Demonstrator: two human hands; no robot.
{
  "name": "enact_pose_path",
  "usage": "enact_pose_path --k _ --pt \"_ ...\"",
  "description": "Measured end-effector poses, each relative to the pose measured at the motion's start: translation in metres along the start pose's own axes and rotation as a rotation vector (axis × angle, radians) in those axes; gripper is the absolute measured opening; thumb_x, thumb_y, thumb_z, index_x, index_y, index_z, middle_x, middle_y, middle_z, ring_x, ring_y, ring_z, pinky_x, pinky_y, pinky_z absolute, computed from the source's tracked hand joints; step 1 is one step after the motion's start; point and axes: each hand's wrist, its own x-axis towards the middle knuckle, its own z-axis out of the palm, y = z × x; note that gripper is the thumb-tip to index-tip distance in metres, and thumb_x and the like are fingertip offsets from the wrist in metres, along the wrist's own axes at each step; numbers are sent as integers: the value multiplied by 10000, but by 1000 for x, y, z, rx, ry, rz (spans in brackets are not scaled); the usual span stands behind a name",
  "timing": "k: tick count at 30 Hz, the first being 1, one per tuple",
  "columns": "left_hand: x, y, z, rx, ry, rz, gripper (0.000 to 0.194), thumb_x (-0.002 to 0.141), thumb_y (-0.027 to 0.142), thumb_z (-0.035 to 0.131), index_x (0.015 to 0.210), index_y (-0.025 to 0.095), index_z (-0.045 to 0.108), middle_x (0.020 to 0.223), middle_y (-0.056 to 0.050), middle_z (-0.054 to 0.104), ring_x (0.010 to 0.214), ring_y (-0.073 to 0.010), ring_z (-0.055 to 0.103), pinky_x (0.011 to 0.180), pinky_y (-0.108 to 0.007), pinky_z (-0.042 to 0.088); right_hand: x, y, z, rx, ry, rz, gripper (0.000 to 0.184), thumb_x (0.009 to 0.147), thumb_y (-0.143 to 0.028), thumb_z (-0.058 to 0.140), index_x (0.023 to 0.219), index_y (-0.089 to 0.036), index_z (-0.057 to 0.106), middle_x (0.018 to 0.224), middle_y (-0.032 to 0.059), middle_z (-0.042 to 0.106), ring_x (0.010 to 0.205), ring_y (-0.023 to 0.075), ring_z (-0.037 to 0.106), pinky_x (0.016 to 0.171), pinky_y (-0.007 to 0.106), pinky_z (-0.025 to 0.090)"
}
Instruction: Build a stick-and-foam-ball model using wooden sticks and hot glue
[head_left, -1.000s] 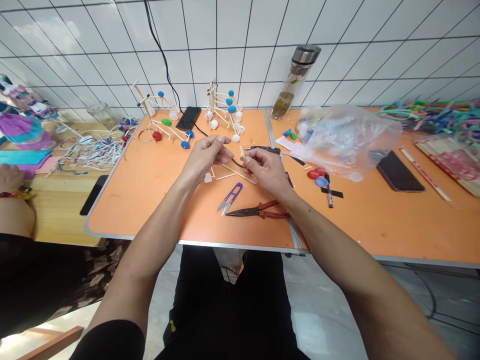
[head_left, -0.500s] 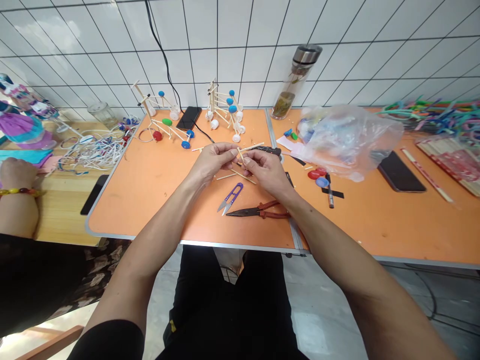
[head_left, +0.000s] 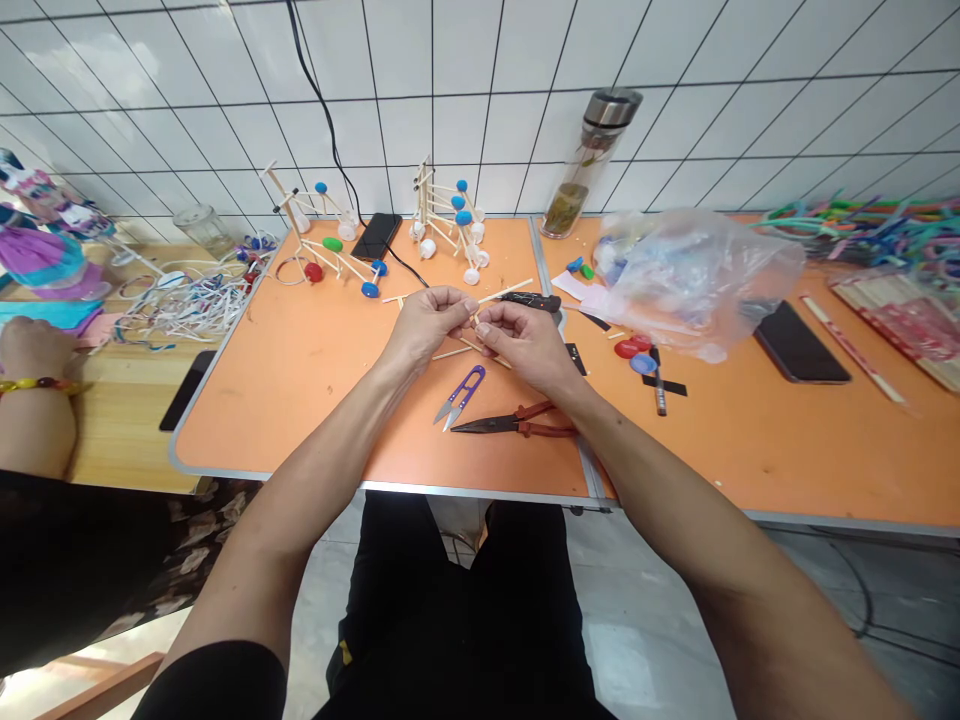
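Left hand (head_left: 427, 325), right hand (head_left: 525, 345) both pinching wooden sticks (head_left: 506, 290); bare orange tabletop (head_left: 300, 400) to the left, near edge well below

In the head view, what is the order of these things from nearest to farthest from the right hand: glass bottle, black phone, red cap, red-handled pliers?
From the right hand, in the head view:
1. Red-handled pliers, below it on the table
2. Red cap, to its right
3. Glass bottle, at the table's far edge
4. Black phone, far right
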Motion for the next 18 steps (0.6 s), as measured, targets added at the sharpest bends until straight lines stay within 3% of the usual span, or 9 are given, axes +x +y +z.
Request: enact_pose_path --k 9,14,18 --pt "0 2 1 -27 17 -3 466 923 595 872 775 180 717 688 4 711 530 -66 561 571 -218 465 -1 0 -3 0 23 -14 527 819 -701 904 915 -220 711 846 13 704 663 140 608 669 325 566" --pt "0 -5 0 -24 -14 64 383 811 479 979 778 182 739 683 15 706 547 -63 550 565 -209 444 0 1 -1 7 32 -23 545 786 -717 921 893 -228 706 824 8 700 671 148 618 673 329 571" --pt "1 -5 0 2 34 74 370 759 429 1004 739 183 728 636 25 672 540 -67 523 557 -215 430 0 3 1 16 23 -14 579 761 -760 920 907 -237 720 825 8 707 712 167 636 715 353 619"
